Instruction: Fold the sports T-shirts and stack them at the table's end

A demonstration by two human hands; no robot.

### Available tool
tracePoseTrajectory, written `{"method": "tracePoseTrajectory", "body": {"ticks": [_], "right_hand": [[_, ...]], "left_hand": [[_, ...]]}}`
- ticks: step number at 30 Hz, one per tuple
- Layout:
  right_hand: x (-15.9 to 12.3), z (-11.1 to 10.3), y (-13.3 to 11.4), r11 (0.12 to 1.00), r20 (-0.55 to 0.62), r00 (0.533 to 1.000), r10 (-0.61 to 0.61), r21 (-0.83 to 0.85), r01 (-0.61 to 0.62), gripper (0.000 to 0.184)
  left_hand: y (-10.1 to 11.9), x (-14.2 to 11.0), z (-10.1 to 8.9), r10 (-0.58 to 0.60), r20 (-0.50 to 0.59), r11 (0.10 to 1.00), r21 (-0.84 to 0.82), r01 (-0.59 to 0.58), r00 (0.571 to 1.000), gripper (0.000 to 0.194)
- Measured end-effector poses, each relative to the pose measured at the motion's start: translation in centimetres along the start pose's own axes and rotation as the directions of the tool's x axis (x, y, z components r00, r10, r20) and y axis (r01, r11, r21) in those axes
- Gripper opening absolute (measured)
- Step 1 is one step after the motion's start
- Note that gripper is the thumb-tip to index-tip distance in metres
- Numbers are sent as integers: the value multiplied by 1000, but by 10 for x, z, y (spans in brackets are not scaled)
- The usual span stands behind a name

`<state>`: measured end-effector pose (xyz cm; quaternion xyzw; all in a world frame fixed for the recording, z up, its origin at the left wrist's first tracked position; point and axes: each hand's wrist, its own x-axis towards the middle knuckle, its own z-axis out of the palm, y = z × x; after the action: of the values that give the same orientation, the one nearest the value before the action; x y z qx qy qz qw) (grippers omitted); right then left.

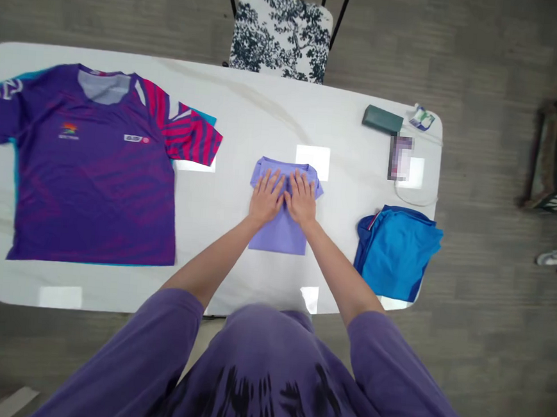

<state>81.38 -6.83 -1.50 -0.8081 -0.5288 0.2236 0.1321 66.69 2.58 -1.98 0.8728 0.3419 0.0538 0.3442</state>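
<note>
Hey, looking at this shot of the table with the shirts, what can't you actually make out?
Head view only:
- Top of the lavender folded shirt: covered by the left hand and right hand.
- Item beside the dark green case: pixelated blur.
- Small packet label: too small.
- Purple jersey left sleeve: cut by the frame edge.
- White table near edge: behind the person's torso.

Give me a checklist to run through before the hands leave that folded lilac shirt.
1. Both hands flat on the shirt: left hand and right hand press palms down on the folded lilac shirt: ok.
2. Fold edges square: the lower edge looks straight, the top is partly covered by the hands: cannot tell.
3. Shirt fully on the white table: ok.
4. Apart from the folded blue garment: ok.
5. Purple jersey lies spread flat and unfolded: ok.
</note>
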Motion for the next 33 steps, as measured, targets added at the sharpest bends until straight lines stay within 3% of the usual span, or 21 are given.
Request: {"method": "tracePoseTrajectory", "body": {"ticks": [4, 8, 11, 13, 17, 19, 21, 26, 30, 33], "right_hand": [[12, 23, 18, 1000, 27, 1000, 10, 6, -10, 70], [19, 24, 24, 999, 38, 999, 9, 41, -10, 71], [23, 8, 29, 998, 59, 998, -24, 57, 20, 72], [27, -7, 40, 999, 17, 1000, -17, 50, 16, 74], [36, -37, 73, 976, -140, 966, 217, 68, -209, 75], [40, -46, 88, 946, -135, 937, 323, 77, -315, 65], [43, -52, 96, 935, -74, 932, 354, 55, -350, 50], [37, -66, 85, 948, 12, 948, 318, -21, -318, 18], [11, -89, 61, 957, 3, 958, 288, 20, -288, 23], [-23, -111, 40, 962, -21, 964, 267, 72, -265, 24]], "left_hand": [[-22, 8, 26, -19, -4, 998, 63, 19, 1000, 76], [-23, 14, 27, -19, 8, 997, 72, 19, 1000, 77], [-19, 27, 10, -31, 40, 998, 61, 28, 999, 74], [-22, 41, -7, -53, 5, 996, 68, 52, 999, 70], [-40, 75, -38, -237, -154, 959, 120, 257, 959, 75], [-50, 87, -48, -324, -145, 927, 151, 344, 935, 77], [-56, 92, -53, -352, -81, 913, 190, 361, 933, 67], [-42, 82, -60, -372, 4, 907, 215, 362, 928, 26], [-10, 53, -78, -367, -36, 921, 125, 368, 930, 20], [19, 18, -101, -327, -54, 945, 3, 328, 943, 20]]}}
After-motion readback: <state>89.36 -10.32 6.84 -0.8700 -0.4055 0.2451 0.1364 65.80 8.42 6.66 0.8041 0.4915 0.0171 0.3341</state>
